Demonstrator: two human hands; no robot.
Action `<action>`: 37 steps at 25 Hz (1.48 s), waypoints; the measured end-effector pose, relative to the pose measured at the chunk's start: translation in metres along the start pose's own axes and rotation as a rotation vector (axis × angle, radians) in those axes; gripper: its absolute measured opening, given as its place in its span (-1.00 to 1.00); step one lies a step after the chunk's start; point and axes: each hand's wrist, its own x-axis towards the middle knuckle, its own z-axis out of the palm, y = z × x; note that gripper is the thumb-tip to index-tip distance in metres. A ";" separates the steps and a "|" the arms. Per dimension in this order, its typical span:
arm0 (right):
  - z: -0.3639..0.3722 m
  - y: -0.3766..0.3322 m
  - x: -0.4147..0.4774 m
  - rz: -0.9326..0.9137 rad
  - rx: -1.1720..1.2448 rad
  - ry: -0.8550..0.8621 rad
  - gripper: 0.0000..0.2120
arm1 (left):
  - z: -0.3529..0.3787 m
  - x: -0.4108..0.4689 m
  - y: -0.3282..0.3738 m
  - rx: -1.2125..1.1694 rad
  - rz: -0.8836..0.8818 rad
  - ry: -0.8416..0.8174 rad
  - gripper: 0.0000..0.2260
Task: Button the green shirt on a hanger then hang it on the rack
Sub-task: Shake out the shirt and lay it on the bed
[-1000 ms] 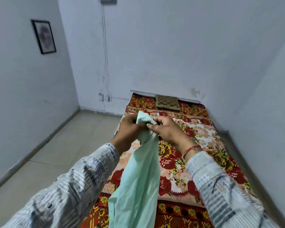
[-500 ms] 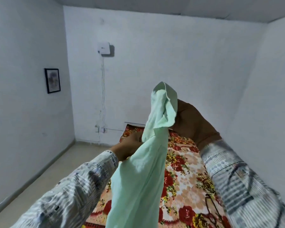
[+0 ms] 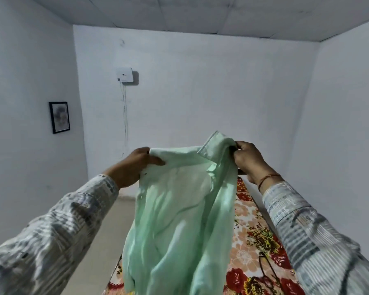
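Observation:
The pale green shirt (image 3: 179, 220) hangs in front of me, held up by its top edge above the bed. My left hand (image 3: 134, 165) grips the shirt's left shoulder edge. My right hand (image 3: 247, 160) pinches the collar at the right. The collar stands up between my hands and the body of the shirt drapes down, open and loose. A thin dark hanger (image 3: 268, 271) lies on the bed at the lower right, partly hidden by my right sleeve. No rack is in view.
A bed with a red and orange floral cover (image 3: 254, 231) runs along the right wall under the shirt. Tiled floor (image 3: 102, 241) lies to the left. A framed picture (image 3: 59, 117) hangs on the left wall, and a white box with cables (image 3: 125, 74) on the far wall.
My hands have moved apart and spread the bunched shirt out wide by its shoulder and collar. The view has tilted upward, so the ceiling shows.

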 end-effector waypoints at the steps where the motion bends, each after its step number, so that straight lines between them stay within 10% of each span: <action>1: -0.001 -0.001 0.000 0.016 0.025 0.008 -0.70 | -0.004 0.000 0.006 -0.118 0.023 -0.043 -0.69; 6: -0.017 -0.005 -0.014 0.028 0.161 -0.148 -0.75 | 0.012 -0.004 0.019 0.360 0.268 0.298 -0.79; 9: -0.016 -0.003 -0.015 0.068 0.097 -0.147 -0.72 | 0.032 -0.005 0.032 0.177 0.089 0.388 -0.88; 14: -0.003 -0.003 -0.019 0.149 0.207 -0.144 -0.71 | 0.069 -0.012 0.047 -0.247 -0.001 0.098 -0.81; 21: 0.005 -0.021 -0.009 0.124 0.530 -0.193 -0.75 | 0.090 -0.005 0.039 -0.061 0.194 -0.156 -0.67; 24: 0.013 -0.016 0.003 -0.102 0.116 -0.018 -0.78 | 0.082 0.000 0.035 -0.021 0.071 -0.310 -0.80; 27: 0.014 -0.005 0.010 -0.159 -0.269 0.068 -0.77 | 0.066 0.010 0.027 0.677 0.241 -0.216 -0.55; 30: 0.028 0.001 0.018 0.049 0.042 -0.078 -0.79 | 0.053 0.017 0.031 1.139 0.628 0.029 -0.40; 33: 0.046 0.004 0.025 -0.011 0.035 -0.002 -0.80 | 0.045 0.019 0.039 1.041 0.807 0.268 -0.08; 37: 0.051 -0.004 0.030 -0.380 -0.600 0.187 -0.60 | 0.022 0.035 0.040 0.832 0.361 0.389 0.22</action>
